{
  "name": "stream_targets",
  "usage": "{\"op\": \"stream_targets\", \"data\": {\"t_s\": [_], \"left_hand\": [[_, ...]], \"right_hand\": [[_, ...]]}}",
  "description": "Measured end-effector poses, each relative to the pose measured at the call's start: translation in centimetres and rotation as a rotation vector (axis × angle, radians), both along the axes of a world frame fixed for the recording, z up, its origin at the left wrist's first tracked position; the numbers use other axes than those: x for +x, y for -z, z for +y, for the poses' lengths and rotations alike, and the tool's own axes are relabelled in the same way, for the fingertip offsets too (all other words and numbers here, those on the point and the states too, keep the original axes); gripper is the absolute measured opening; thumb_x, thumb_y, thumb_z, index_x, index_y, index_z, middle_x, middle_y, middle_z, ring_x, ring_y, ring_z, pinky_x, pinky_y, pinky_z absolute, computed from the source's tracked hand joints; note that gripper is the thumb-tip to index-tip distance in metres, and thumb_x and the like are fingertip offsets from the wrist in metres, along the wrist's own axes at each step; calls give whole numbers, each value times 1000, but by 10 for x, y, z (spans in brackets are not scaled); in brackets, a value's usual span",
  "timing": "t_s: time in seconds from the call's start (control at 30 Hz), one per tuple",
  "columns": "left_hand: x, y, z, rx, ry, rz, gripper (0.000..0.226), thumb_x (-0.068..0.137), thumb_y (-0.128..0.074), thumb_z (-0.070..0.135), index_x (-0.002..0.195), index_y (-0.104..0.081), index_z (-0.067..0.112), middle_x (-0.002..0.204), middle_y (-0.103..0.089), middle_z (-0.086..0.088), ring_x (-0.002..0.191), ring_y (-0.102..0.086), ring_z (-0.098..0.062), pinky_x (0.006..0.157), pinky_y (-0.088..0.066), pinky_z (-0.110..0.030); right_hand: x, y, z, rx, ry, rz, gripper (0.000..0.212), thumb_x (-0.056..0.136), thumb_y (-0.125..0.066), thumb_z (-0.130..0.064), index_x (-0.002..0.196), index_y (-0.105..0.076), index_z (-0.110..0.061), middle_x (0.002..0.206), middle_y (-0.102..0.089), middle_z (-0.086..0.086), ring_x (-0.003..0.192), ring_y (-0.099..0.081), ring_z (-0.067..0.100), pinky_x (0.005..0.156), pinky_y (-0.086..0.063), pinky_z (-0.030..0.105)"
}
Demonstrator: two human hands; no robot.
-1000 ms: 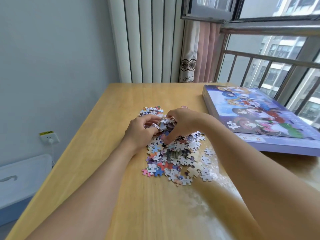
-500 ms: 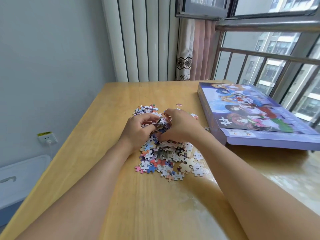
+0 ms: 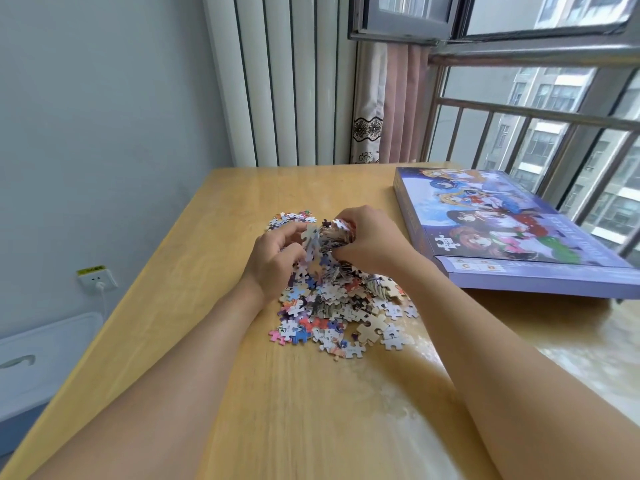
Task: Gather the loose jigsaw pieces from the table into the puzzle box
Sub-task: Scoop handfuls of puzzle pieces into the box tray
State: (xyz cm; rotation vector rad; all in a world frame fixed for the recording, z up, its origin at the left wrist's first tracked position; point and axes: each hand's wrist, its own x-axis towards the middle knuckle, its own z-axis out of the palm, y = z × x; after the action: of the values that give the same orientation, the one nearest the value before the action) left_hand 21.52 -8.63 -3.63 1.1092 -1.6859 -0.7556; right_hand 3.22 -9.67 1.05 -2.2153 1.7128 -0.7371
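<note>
The fingers (image 3: 291, 237) of the left hand (image 3: 273, 261) curl inward around one side of a raised clump of jigsaw pieces (image 3: 329, 237), and the right hand (image 3: 370, 244) cups the other side; its fingertips are buried behind the clump and cannot be made out. Between the two palms the clump is held above the heap of loose pieces (image 3: 332, 306), which spreads across the middle of the counter (image 3: 214, 244). The hands hide the far part of that heap; a small patch of pieces (image 3: 289, 218) shows beyond the left hand. The puzzle box (image 3: 512, 233), lid closed, lies along the counter's right edge, near the far right corner. Its nearer end overhangs the counter, and the picture's right border cuts it off.
</note>
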Motion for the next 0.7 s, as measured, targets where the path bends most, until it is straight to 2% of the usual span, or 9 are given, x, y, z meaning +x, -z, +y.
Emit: {"op": "stream_targets", "data": {"t_s": [0.07, 0.17, 0.23, 0.3, 0.37, 0.4, 0.47, 0.57, 0.7], "left_hand": [[1, 2, -1, 10, -38, 2, 41, 78, -49, 27, 112, -69, 20, 98, -72, -7, 96, -64, -26, 85, -53, -43], [2, 4, -3, 16, -27, 12, 38, 80, -50, 31, 112, -70, 27, 97, -68, -19, 88, -62, -26, 83, -52, -53], [2, 3, -3, 9, -52, 26, 40, 81, -48, 32, 113, -71, 25, 99, -70, -14, 92, -63, -16, 86, -52, -46], [2, 1, -2, -8, -84, 48, 40, 84, -46, 30, 113, -71, 20, 104, -71, -5, 99, -63, -11, 88, -51, -37], [2, 0, -2, -14, -107, 56, 39, 85, -45, 30, 112, -71, 20, 104, -71, -10, 95, -62, -18, 87, -50, -35], [1, 0, -2, -14, -112, 55, 39, 86, -45, 31, 112, -72, 20, 103, -71, -12, 92, -61, -20, 84, -50, -33], [2, 1, -1, -16, -115, 63, 38, 85, -45, 31, 111, -72, 20, 104, -72, -5, 93, -62, -11, 81, -48, -22], [0, -1, 0, -38, -127, 61, 39, 86, -47, 32, 112, -72, 18, 108, -71, 6, 99, -60, 6, 78, -43, -5], [0, -4, 0, -62, -151, 64, 36, 86, -48, 33, 109, -72, 20, 106, -71, 8, 95, -62, 1, 74, -45, -5]], "right_hand": [[-1, -1, 1, 10, -1, -14, 16, 72, -75, -11, 87, -68, -8, 78, -69, 11, 70, -65, 28, 56, -52, 37], [-6, -4, 1, 34, 3, -92, 15, 78, -74, -8, 84, -65, 2, 74, -66, 16, 61, -55, 25, 51, -44, 35], [-10, -8, 1, 74, 13, -210, 15, 82, -74, -7, 88, -66, 4, 72, -63, 13, 60, -53, 22, 51, -43, 30], [-13, -13, 2, 111, 38, -350, 11, 86, -73, -8, 94, -69, 0, 78, -69, 12, 62, -57, 18, 51, -45, 24], [-15, -18, 1, 177, 90, -528, 8, 89, -74, -9, 94, -69, -9, 87, -73, 10, 68, -63, 15, 55, -52, 26], [-16, -19, 1, 240, 117, -643, 8, 90, -73, -9, 95, -67, -11, 93, -74, 11, 75, -66, 16, 62, -58, 31], [-18, -20, 0, 402, 149, -898, 9, 93, -69, -4, 100, -63, -5, 105, -72, 19, 92, -71, 24, 80, -63, 44], [-21, -21, 11, 622, 117, -1295, 5, 98, -55, 3, 103, -53, 4, 106, -62, 23, 93, -66, 32, 78, -62, 45], [-23, -18, 30, 818, 113, -1632, 21, 99, -52, 2, 118, -48, 7, 120, -60, 30, 102, -66, 42, 85, -57, 54]]}}
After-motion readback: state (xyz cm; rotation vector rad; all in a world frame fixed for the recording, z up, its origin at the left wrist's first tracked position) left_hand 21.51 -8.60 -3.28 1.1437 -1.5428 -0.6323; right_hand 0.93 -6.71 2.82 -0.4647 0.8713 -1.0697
